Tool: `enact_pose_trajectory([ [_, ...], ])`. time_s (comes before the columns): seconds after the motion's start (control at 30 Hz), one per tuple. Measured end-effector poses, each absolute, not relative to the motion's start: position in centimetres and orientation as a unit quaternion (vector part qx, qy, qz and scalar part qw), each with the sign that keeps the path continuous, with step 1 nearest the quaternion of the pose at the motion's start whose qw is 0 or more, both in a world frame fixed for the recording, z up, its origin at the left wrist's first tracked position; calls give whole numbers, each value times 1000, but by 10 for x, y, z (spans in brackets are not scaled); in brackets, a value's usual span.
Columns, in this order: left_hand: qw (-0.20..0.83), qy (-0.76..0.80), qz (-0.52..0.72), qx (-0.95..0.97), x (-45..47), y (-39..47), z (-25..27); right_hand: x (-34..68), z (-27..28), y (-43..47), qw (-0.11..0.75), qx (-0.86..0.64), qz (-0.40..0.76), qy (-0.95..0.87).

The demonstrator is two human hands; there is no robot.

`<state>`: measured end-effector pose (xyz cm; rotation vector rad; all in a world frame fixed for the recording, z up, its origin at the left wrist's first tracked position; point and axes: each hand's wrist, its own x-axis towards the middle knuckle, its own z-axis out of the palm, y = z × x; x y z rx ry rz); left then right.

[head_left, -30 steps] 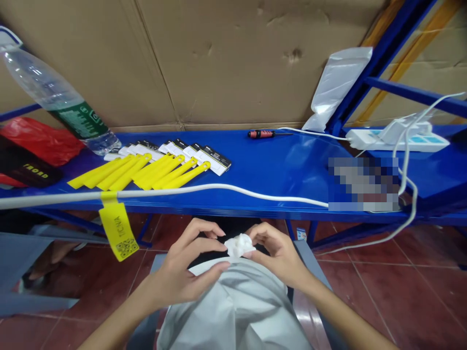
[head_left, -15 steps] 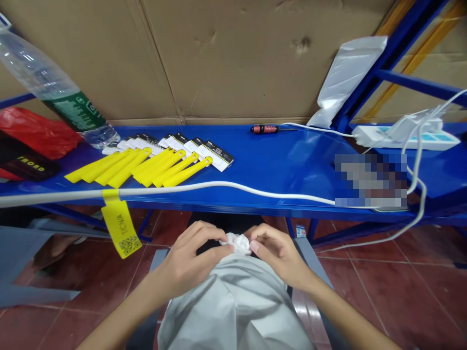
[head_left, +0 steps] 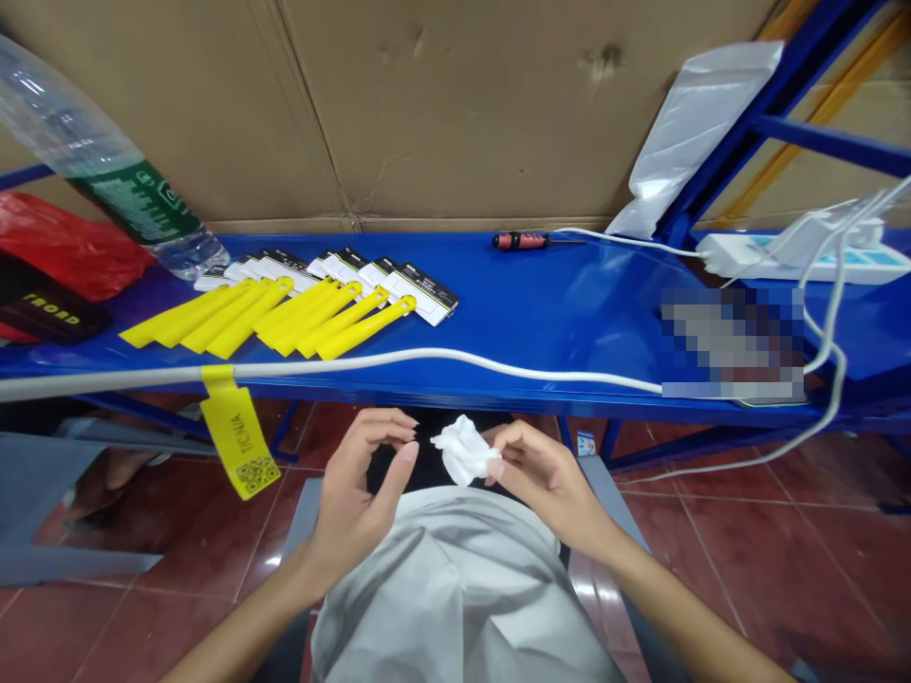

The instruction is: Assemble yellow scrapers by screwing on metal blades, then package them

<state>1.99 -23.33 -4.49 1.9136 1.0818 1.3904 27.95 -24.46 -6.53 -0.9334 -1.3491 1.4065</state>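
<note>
A crumpled white tissue [head_left: 464,452] is pinched at its right edge between the thumb and fingers of my right hand [head_left: 545,479], above my lap. To its left, my left hand [head_left: 366,479] is held with thumb and fingers apart, nothing between them and not touching the tissue. Both hands are in front of the shelf's near edge, over the light grey cloth [head_left: 455,588] that covers my body.
On the blue shelf [head_left: 541,304] lie several yellow-handled packaged tools [head_left: 342,323], a screwdriver [head_left: 523,241], a power strip [head_left: 804,256] and a pixelated item [head_left: 733,341]. A water bottle [head_left: 114,180] leans at left. A white cable [head_left: 427,354] with a yellow tag [head_left: 240,441] runs along the front.
My left hand has let go of the tissue and moved left, its fingers spreading. The tissue, less bunched now, stays in my right hand. The view has shifted slightly.
</note>
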Motion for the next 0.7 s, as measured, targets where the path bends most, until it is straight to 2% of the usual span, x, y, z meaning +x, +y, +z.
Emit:
enact_pose_trajectory([
  [0.23,507,453,397,616,33,-238,-37,276,-54,-250,478,-374,555,-569],
  [0.37,613,420,385,547,32,-239,-31,280,-49,-253,471,-386,572,-549],
  [0.57,669,351,360,548,17,-261,-11,289,-35,-274,436,-357,682,-466],
  [0.7,667,310,381,561,4,-278,-6,288,-7,-288,396,-313,751,-425],
])
